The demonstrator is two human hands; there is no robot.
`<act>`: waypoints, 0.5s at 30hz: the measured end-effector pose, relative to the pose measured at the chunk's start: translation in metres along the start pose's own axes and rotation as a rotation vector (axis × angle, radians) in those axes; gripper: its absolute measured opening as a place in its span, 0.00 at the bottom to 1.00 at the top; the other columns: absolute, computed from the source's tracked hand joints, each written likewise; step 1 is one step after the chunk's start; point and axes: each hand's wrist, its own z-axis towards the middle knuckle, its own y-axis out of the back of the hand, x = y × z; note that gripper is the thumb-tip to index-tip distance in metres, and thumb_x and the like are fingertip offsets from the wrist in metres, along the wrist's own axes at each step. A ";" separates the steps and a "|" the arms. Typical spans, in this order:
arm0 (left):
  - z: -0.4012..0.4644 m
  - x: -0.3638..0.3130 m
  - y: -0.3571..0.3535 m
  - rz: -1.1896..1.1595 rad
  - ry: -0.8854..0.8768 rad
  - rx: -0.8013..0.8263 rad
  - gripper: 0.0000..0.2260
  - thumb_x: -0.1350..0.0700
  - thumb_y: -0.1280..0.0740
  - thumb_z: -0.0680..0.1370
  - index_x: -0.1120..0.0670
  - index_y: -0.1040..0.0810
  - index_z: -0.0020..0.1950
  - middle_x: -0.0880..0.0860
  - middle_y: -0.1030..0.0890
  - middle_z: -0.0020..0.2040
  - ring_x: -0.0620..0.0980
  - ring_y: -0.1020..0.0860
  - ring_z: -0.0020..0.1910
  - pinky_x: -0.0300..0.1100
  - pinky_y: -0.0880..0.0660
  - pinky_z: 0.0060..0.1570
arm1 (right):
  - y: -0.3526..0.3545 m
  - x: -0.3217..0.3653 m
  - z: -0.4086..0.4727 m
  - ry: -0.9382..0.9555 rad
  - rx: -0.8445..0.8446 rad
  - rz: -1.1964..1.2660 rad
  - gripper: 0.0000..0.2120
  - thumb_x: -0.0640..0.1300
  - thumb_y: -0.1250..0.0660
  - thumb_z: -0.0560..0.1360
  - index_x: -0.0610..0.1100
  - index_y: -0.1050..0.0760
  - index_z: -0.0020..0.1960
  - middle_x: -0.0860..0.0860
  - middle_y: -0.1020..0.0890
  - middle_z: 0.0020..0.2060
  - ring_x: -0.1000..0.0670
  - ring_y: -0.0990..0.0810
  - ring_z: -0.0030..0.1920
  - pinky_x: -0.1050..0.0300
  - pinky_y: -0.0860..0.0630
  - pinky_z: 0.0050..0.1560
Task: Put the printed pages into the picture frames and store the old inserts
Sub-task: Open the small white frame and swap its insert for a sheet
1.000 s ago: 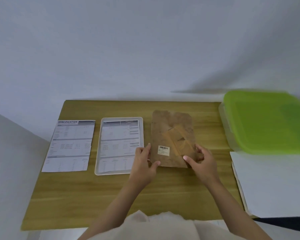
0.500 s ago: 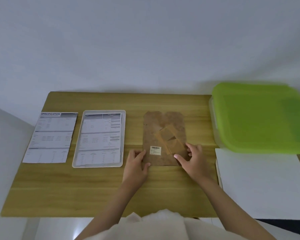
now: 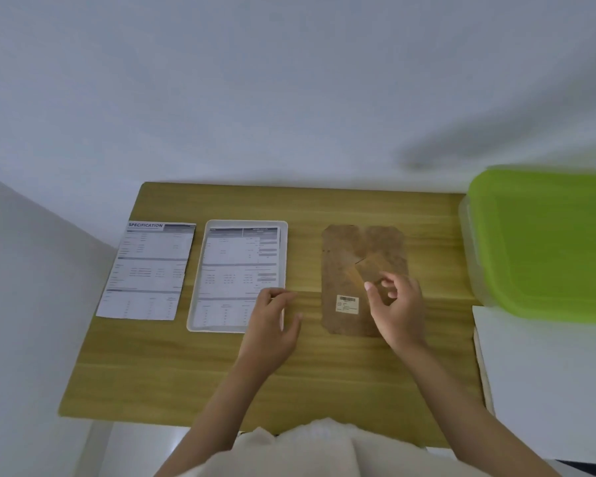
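A brown frame back [image 3: 341, 270] with a barcode sticker lies face down in the middle of the wooden table [image 3: 186, 373]. Its fold-out stand [image 3: 372, 265] runs diagonally across it. My right hand [image 3: 398, 309] is over the stand's lower end, with thumb and curled fingers pinching it. To the left lies a white picture frame [image 3: 236, 224] with a printed page inside. My left hand [image 3: 272, 321] rests with relaxed fingers on that frame's lower right corner and holds nothing. A loose printed page [image 3: 148, 270] headed SPECIFICATION lies at the far left.
A clear storage box with a green lid [image 3: 544, 242] stands at the table's right end. In front of it lies a large white sheet [image 3: 544, 373] on a pale board. A white wall runs along the far edge of the table.
My left hand let go of the brown back's lower left corner and moved left to the white frame. My right hand moved from the back's lower right edge onto the stand.
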 end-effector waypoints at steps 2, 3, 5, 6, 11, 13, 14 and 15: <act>0.004 0.015 0.022 0.021 0.008 -0.053 0.15 0.58 0.31 0.74 0.56 0.24 0.60 0.49 0.27 0.56 0.45 0.27 0.56 0.36 0.30 0.57 | -0.022 0.025 -0.005 0.042 0.020 0.011 0.13 0.45 0.28 0.72 0.40 0.22 0.54 0.48 0.22 0.47 0.52 0.23 0.43 0.71 0.31 0.41; 0.005 0.023 0.032 0.034 0.024 -0.076 0.15 0.58 0.31 0.74 0.56 0.24 0.61 0.49 0.28 0.56 0.45 0.27 0.57 0.35 0.31 0.57 | -0.033 0.036 -0.009 0.068 0.044 0.012 0.12 0.45 0.29 0.72 0.41 0.22 0.54 0.48 0.22 0.47 0.53 0.23 0.43 0.72 0.32 0.40; 0.006 0.040 0.053 0.060 0.069 -0.123 0.15 0.58 0.31 0.74 0.55 0.24 0.61 0.50 0.28 0.57 0.46 0.28 0.59 0.35 0.33 0.57 | -0.055 0.058 -0.018 0.107 0.126 0.012 0.12 0.45 0.30 0.73 0.42 0.22 0.55 0.50 0.23 0.47 0.55 0.23 0.44 0.72 0.29 0.41; 0.005 0.049 0.062 0.074 0.096 -0.143 0.16 0.58 0.31 0.74 0.55 0.24 0.61 0.50 0.28 0.58 0.47 0.29 0.59 0.35 0.34 0.56 | -0.065 0.068 -0.023 0.112 0.171 0.019 0.12 0.45 0.30 0.74 0.42 0.22 0.55 0.50 0.23 0.47 0.55 0.24 0.45 0.70 0.27 0.43; 0.005 0.093 0.097 0.146 0.193 -0.111 0.20 0.56 0.30 0.73 0.55 0.27 0.64 0.54 0.31 0.61 0.52 0.32 0.62 0.38 0.36 0.57 | -0.105 0.092 -0.039 0.074 0.255 -0.053 0.17 0.48 0.32 0.74 0.43 0.23 0.61 0.51 0.26 0.48 0.53 0.25 0.45 0.60 0.26 0.48; 0.006 0.107 0.103 0.161 0.210 -0.059 0.22 0.55 0.31 0.73 0.55 0.28 0.66 0.54 0.32 0.62 0.53 0.32 0.63 0.39 0.36 0.57 | -0.115 0.094 -0.043 0.031 0.262 -0.091 0.20 0.49 0.32 0.74 0.42 0.25 0.63 0.50 0.27 0.49 0.53 0.26 0.46 0.61 0.29 0.48; 0.007 0.113 0.106 0.153 0.208 -0.035 0.22 0.55 0.31 0.73 0.55 0.29 0.67 0.54 0.32 0.62 0.53 0.32 0.63 0.39 0.35 0.58 | -0.118 0.095 -0.045 0.004 0.261 -0.101 0.21 0.50 0.32 0.74 0.42 0.26 0.64 0.49 0.27 0.50 0.52 0.25 0.48 0.60 0.28 0.49; 0.008 0.117 0.107 0.136 0.202 -0.011 0.23 0.55 0.31 0.73 0.54 0.29 0.67 0.54 0.32 0.62 0.53 0.31 0.62 0.40 0.33 0.59 | -0.121 0.096 -0.046 -0.023 0.255 -0.105 0.22 0.50 0.32 0.74 0.41 0.27 0.65 0.48 0.27 0.52 0.50 0.25 0.50 0.58 0.27 0.51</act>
